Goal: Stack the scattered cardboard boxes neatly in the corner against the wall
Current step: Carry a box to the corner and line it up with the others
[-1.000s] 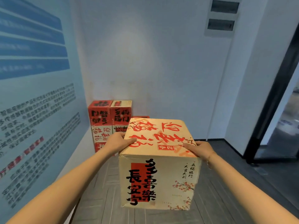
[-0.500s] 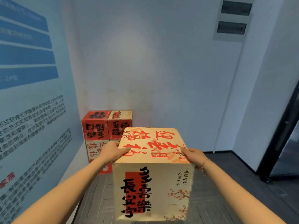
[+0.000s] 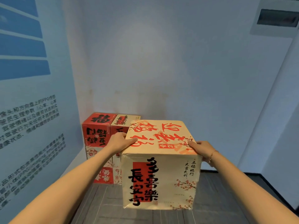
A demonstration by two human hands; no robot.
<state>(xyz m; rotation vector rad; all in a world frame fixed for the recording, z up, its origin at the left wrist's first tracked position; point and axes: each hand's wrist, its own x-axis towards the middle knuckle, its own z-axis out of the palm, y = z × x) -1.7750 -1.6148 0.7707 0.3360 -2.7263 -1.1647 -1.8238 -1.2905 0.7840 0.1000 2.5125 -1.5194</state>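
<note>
I carry a cream cardboard box (image 3: 160,172) with red and black calligraphy and plum blossoms, held in the air in front of me. My left hand (image 3: 120,142) grips its upper left edge and my right hand (image 3: 201,148) grips its upper right edge. Behind it, in the corner, stands a stack of boxes: a red box (image 3: 97,130) on top at the left, a cream and red box (image 3: 123,121) beside it, and lower boxes (image 3: 105,175) partly hidden by my left arm and the carried box.
A blue wall panel with printed text (image 3: 32,126) runs along the left. The white back wall (image 3: 161,70) meets it at the corner. A grey panel with dark slots (image 3: 276,18) sits high on the right. Dark plank floor (image 3: 105,207) lies below.
I have come closer to the corner: the stack looks larger and nearer, and the dark doorway on the right has left the view. Both hands keep the same grip on the box.
</note>
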